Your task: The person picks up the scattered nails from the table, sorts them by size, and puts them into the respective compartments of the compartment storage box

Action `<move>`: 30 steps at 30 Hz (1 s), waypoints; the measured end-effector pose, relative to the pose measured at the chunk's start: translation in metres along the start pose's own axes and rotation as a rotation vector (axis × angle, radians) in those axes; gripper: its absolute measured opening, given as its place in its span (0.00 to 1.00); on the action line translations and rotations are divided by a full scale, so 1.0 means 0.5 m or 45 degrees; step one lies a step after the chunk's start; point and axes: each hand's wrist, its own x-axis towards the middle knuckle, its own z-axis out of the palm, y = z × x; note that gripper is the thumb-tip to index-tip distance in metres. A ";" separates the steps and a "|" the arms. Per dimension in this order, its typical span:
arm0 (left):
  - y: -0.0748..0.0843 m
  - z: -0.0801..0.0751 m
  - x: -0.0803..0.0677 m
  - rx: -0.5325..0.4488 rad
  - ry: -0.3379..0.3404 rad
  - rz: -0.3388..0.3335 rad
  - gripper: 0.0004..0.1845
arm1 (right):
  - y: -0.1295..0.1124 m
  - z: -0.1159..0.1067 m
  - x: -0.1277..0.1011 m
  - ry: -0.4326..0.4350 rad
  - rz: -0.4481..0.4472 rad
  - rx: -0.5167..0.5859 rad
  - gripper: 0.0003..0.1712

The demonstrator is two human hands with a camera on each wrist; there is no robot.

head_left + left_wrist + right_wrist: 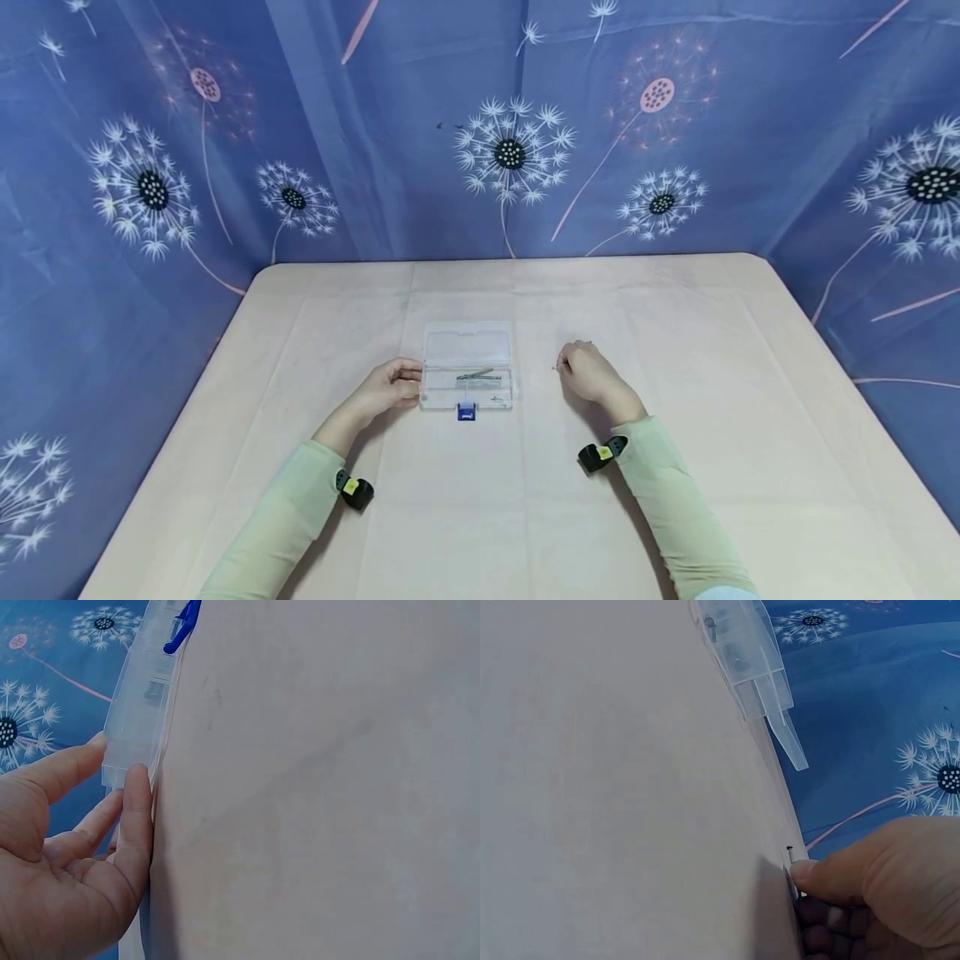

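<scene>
No readable txt, labels or nos. anywhere. Clear plastic box point(467, 367) has a tiny dark mark by its front right corner, too small to read.

Place: a makeshift recording booth, not a lived-in room.
Walls: blue dandelion-print curtain point(480, 125) closing the far, left and right sides.
Surface: cloth-covered bench point(675, 517), nearly bare.
</scene>
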 end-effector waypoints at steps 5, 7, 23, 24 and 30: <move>0.001 0.000 0.001 -0.010 -0.010 -0.001 0.24 | 0.000 -0.001 0.000 0.032 0.013 0.048 0.07; 0.000 0.000 0.001 -0.014 -0.015 -0.002 0.24 | 0.000 0.000 -0.001 0.030 0.034 0.073 0.06; 0.000 0.000 0.000 -0.009 -0.017 0.000 0.25 | -0.008 -0.004 -0.007 0.079 0.156 0.273 0.04; 0.000 0.000 0.000 -0.005 -0.016 -0.002 0.24 | -0.012 -0.004 -0.007 0.086 0.155 0.297 0.04; -0.001 -0.001 -0.003 -0.010 -0.009 -0.005 0.24 | -0.045 0.006 -0.008 0.095 0.143 0.438 0.03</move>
